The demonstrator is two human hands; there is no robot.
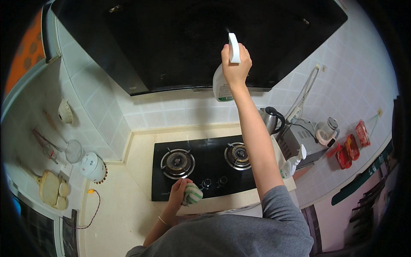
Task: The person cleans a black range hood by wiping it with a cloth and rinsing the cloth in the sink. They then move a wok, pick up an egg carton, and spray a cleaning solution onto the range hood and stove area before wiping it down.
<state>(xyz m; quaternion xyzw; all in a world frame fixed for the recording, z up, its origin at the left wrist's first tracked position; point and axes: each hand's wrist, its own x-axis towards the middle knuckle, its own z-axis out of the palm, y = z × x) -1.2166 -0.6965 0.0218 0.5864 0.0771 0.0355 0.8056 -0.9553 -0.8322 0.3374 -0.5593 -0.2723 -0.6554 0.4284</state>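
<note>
My right hand (pixel 238 66) is raised and wrapped around the neck of a white spray bottle (pixel 221 82), whose white trigger head (pixel 234 48) points at the black range hood (pixel 179 48). A faint spray shows just beyond the nozzle. Lower down, my left hand (pixel 178 194) grips a green-and-white striped cloth (pixel 192 194) over the front edge of the black glass gas hob (pixel 205 160). The hob has a left burner (pixel 177 163) and a right burner (pixel 239 156), the latter partly hidden by my right arm.
A second spray bottle (pixel 290 165) stands right of the hob. Behind it are a metal electric kettle (pixel 269 120), a grey appliance (pixel 297 138) and a glass jug (pixel 328 130). Left are a lidded enamel pot (pixel 92 167), a cord (pixel 96 208), a hanging strainer (pixel 74 151) and cutting board (pixel 49 188).
</note>
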